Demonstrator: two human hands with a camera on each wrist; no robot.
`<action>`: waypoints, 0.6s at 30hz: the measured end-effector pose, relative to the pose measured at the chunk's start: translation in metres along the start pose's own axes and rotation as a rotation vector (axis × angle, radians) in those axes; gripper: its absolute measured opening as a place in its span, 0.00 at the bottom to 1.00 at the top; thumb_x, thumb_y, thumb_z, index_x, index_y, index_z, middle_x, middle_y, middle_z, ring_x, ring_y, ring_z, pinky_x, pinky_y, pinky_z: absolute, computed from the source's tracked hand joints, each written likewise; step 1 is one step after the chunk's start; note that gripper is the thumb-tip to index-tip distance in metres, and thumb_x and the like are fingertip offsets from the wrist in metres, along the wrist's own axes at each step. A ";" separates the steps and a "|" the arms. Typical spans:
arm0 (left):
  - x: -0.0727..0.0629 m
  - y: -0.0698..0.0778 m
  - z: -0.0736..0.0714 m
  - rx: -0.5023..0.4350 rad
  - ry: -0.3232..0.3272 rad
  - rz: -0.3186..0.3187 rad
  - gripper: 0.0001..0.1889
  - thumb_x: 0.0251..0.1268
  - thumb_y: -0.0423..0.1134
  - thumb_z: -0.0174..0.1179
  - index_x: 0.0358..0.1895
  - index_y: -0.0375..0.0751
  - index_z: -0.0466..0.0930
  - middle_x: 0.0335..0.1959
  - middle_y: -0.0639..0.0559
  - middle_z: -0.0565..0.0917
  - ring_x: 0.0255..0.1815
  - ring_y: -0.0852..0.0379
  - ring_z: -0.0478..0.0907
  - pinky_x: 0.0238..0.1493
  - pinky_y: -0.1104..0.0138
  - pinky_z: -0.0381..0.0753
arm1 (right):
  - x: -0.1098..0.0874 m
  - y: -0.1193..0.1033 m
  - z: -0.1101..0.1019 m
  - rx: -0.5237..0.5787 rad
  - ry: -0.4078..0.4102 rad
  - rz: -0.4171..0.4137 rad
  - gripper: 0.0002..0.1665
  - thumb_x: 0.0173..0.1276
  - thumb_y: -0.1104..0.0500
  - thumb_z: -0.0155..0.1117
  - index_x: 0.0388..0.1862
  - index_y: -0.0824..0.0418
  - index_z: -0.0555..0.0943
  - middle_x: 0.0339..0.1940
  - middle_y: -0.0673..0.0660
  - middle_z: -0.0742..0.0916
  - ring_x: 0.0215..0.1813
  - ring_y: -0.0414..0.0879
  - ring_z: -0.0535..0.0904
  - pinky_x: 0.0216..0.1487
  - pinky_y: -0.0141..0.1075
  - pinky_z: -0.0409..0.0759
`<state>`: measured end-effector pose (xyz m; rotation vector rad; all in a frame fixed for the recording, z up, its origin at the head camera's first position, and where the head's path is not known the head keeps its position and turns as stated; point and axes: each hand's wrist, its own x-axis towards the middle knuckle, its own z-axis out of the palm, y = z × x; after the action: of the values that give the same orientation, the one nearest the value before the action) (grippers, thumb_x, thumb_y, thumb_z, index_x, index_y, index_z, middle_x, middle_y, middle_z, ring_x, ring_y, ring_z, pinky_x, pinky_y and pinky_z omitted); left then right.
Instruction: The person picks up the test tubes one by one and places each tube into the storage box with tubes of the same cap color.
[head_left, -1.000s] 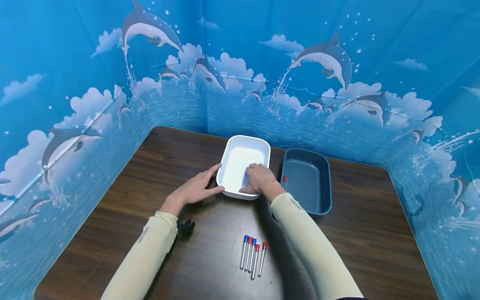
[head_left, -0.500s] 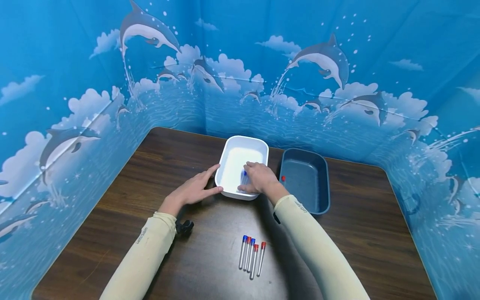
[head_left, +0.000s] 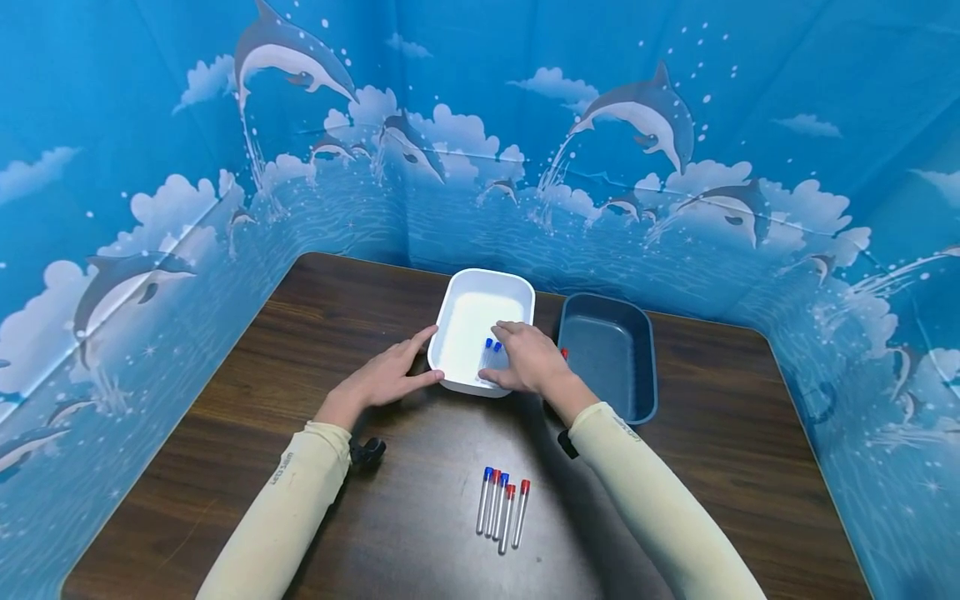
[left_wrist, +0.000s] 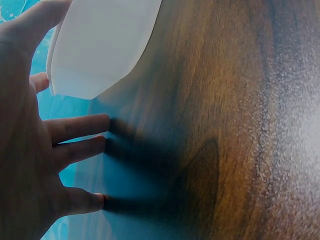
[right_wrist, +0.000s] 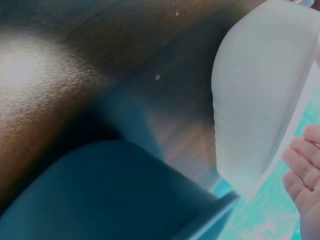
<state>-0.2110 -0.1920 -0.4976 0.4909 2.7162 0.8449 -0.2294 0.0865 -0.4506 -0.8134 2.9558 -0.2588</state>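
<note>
A white tray [head_left: 474,312] stands at the table's far side, holding blue-capped test tubes [head_left: 486,358] near its front right corner. My left hand [head_left: 386,377] touches the tray's left side with thumb and fingertip, the fingers spread; in the left wrist view the other fingers [left_wrist: 80,127] stay off the tray's wall. Over the tray's right side hovers my right hand [head_left: 531,360], thumb and fingers apart, with the tubes lying free beside the thumb. In the right wrist view its fingers [right_wrist: 302,160] look extended past the white rim.
A dark blue-grey tray [head_left: 611,358] stands right of the white one, with a red cap [head_left: 564,354] showing at its left edge. Several red- and blue-capped test tubes [head_left: 502,512] lie on the wooden table [head_left: 247,400] nearer the front. A dolphin-print curtain [head_left: 465,217] backs the table.
My right hand has lifted and drawn back slightly to the right, letting go of a blue-capped test tube; the blue caps have come into sight. The left hand keeps its place at the tray.
</note>
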 end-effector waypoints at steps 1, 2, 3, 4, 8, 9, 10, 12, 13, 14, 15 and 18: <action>0.000 0.000 0.000 0.002 0.002 0.001 0.49 0.59 0.77 0.48 0.79 0.67 0.38 0.77 0.47 0.56 0.74 0.43 0.57 0.65 0.40 0.61 | -0.002 0.000 -0.002 0.012 0.012 0.002 0.51 0.57 0.30 0.66 0.73 0.57 0.69 0.71 0.57 0.73 0.72 0.54 0.66 0.68 0.53 0.64; 0.000 -0.001 0.000 0.005 0.004 0.000 0.49 0.59 0.77 0.47 0.79 0.67 0.38 0.77 0.47 0.56 0.74 0.43 0.57 0.65 0.40 0.61 | -0.005 0.001 -0.003 0.021 0.024 -0.001 0.50 0.58 0.31 0.66 0.72 0.57 0.69 0.71 0.57 0.73 0.71 0.54 0.67 0.68 0.53 0.64; 0.000 -0.001 0.000 0.007 0.004 0.001 0.49 0.59 0.77 0.47 0.79 0.67 0.38 0.77 0.47 0.55 0.74 0.43 0.57 0.65 0.40 0.61 | -0.007 0.002 -0.004 0.030 0.034 -0.002 0.50 0.58 0.31 0.66 0.72 0.57 0.70 0.71 0.57 0.73 0.71 0.54 0.67 0.67 0.53 0.65; 0.000 -0.001 0.000 0.008 0.002 0.003 0.49 0.59 0.77 0.47 0.79 0.66 0.38 0.77 0.47 0.55 0.74 0.43 0.57 0.65 0.40 0.61 | -0.010 0.003 -0.005 0.037 0.042 -0.004 0.50 0.58 0.31 0.66 0.72 0.57 0.70 0.71 0.57 0.73 0.71 0.54 0.67 0.67 0.53 0.65; 0.000 -0.001 0.000 0.014 -0.006 0.002 0.49 0.59 0.77 0.47 0.79 0.67 0.37 0.77 0.46 0.55 0.74 0.43 0.56 0.66 0.41 0.60 | -0.021 0.007 -0.007 0.057 0.070 -0.013 0.50 0.58 0.31 0.66 0.72 0.57 0.70 0.71 0.57 0.73 0.70 0.54 0.68 0.66 0.53 0.67; 0.000 -0.001 -0.001 0.015 -0.007 0.001 0.49 0.59 0.77 0.47 0.79 0.67 0.37 0.77 0.46 0.55 0.74 0.43 0.56 0.66 0.41 0.60 | -0.024 0.008 -0.008 0.060 0.077 -0.015 0.50 0.58 0.31 0.66 0.72 0.56 0.70 0.71 0.57 0.73 0.70 0.54 0.68 0.66 0.53 0.67; 0.000 0.000 0.000 0.016 -0.009 0.000 0.49 0.59 0.77 0.47 0.79 0.68 0.37 0.77 0.46 0.55 0.74 0.43 0.56 0.66 0.41 0.60 | -0.028 0.009 -0.008 0.063 0.089 -0.021 0.50 0.58 0.31 0.65 0.72 0.57 0.70 0.71 0.57 0.73 0.70 0.54 0.68 0.66 0.53 0.67; 0.000 0.000 0.000 0.018 -0.009 -0.005 0.49 0.58 0.77 0.47 0.79 0.68 0.37 0.77 0.46 0.55 0.74 0.44 0.56 0.66 0.41 0.60 | -0.035 0.011 -0.009 0.068 0.115 -0.035 0.50 0.58 0.31 0.65 0.72 0.58 0.70 0.70 0.58 0.74 0.70 0.54 0.68 0.65 0.52 0.68; 0.000 0.001 0.000 0.017 -0.009 -0.007 0.49 0.58 0.77 0.47 0.79 0.68 0.37 0.78 0.47 0.55 0.75 0.44 0.56 0.66 0.41 0.60 | -0.039 0.012 -0.009 0.068 0.131 -0.043 0.49 0.59 0.31 0.65 0.72 0.58 0.70 0.70 0.58 0.74 0.69 0.54 0.69 0.65 0.52 0.68; 0.000 0.001 0.000 0.016 -0.009 -0.007 0.49 0.59 0.77 0.48 0.79 0.68 0.37 0.78 0.47 0.55 0.75 0.44 0.56 0.66 0.41 0.60 | -0.043 0.013 -0.010 0.072 0.145 -0.049 0.49 0.59 0.31 0.65 0.71 0.59 0.70 0.70 0.58 0.74 0.69 0.54 0.69 0.65 0.52 0.68; 0.000 0.001 0.000 0.014 -0.009 -0.009 0.49 0.59 0.77 0.48 0.79 0.68 0.37 0.78 0.47 0.54 0.75 0.44 0.56 0.66 0.41 0.59 | -0.048 0.013 -0.010 0.079 0.159 -0.055 0.49 0.59 0.31 0.65 0.71 0.59 0.71 0.70 0.58 0.74 0.69 0.54 0.69 0.65 0.52 0.68; 0.000 0.001 0.000 0.011 -0.007 -0.013 0.48 0.60 0.75 0.49 0.79 0.68 0.37 0.78 0.47 0.54 0.75 0.43 0.55 0.66 0.41 0.59 | -0.062 0.013 -0.010 0.104 0.186 -0.062 0.49 0.59 0.31 0.65 0.71 0.60 0.71 0.69 0.58 0.74 0.68 0.54 0.69 0.64 0.53 0.69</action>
<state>-0.2109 -0.1913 -0.4966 0.4775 2.7157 0.8242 -0.1841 0.1311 -0.4417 -0.9152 3.0576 -0.5146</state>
